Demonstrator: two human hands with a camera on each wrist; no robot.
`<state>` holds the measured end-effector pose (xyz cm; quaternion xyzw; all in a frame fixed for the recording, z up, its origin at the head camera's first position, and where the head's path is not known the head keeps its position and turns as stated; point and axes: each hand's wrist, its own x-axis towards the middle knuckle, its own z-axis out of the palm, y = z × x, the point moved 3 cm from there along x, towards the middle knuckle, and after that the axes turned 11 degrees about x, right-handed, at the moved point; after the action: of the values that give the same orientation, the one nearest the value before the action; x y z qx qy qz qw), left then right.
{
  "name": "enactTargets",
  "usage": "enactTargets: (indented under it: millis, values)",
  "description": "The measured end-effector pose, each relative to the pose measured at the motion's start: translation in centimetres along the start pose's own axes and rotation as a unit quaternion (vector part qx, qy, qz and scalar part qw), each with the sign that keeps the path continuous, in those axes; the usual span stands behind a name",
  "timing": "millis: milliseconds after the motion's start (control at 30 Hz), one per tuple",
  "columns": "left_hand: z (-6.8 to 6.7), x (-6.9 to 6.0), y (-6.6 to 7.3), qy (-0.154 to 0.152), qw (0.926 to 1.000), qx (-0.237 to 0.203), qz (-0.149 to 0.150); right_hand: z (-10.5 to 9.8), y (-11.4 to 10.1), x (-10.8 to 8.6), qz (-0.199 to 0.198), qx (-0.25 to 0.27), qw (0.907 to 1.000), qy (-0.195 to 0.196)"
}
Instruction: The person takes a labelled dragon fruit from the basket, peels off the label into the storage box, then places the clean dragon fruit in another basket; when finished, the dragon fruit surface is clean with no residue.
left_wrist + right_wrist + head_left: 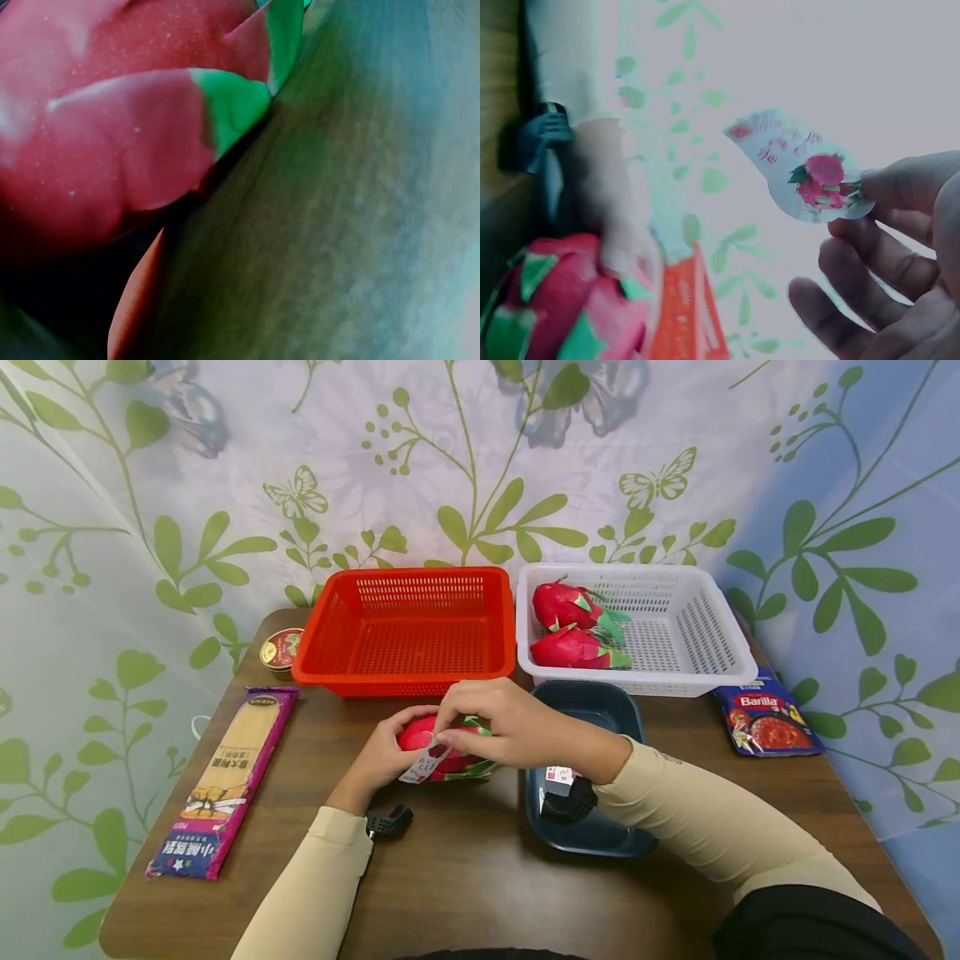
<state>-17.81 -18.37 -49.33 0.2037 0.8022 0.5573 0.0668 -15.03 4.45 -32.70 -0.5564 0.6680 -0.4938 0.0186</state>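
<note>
A red dragon fruit (415,735) with green-tipped scales lies on the table in front of the orange basket. My left hand (375,758) grips its left side; in the left wrist view the fruit (112,142) fills the upper left. Over the fruit, my right hand (510,720) pinches a label sticker (422,763) between thumb and forefinger. In the right wrist view, the sticker (810,169) shows a dragon fruit picture and pink writing, and is held by one end. The fruit's far side is partly hidden by my right hand.
Behind stand an orange basket (405,681) and a white basket (675,677) holding two dragon fruits (570,647). A dark blue tray (592,847) sits under my right forearm. Pasta (225,777) and a round can (281,649) lie left, a Barilla pouch (772,718) right.
</note>
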Motion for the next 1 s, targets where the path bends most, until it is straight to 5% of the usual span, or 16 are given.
enactTargets:
  millis: [200,433,567,800,1000]
  values:
    - [-0.1,0.1,0.2,0.001,0.9992,0.023,-0.033,-3.0,-0.7,-3.3,0.129,-0.011,0.9888,0.075]
    - [0.0,-0.1,0.3,-0.001,0.9988,0.014,-0.047,-4.8,-0.3,-9.0,0.270,-0.023,0.9508,0.150]
    - [0.0,-0.1,0.2,-0.004,0.9989,0.014,-0.044,-5.1,-0.1,-12.5,0.342,-0.034,0.9208,0.184]
    - [-0.2,-0.4,0.4,0.001,0.9987,0.017,-0.048,-3.5,0.4,-16.2,0.464,-0.032,0.8810,0.089]
    - [-0.1,0.0,0.5,-0.006,0.9987,0.021,-0.046,-2.0,0.7,-16.7,0.494,0.022,0.8667,0.067]
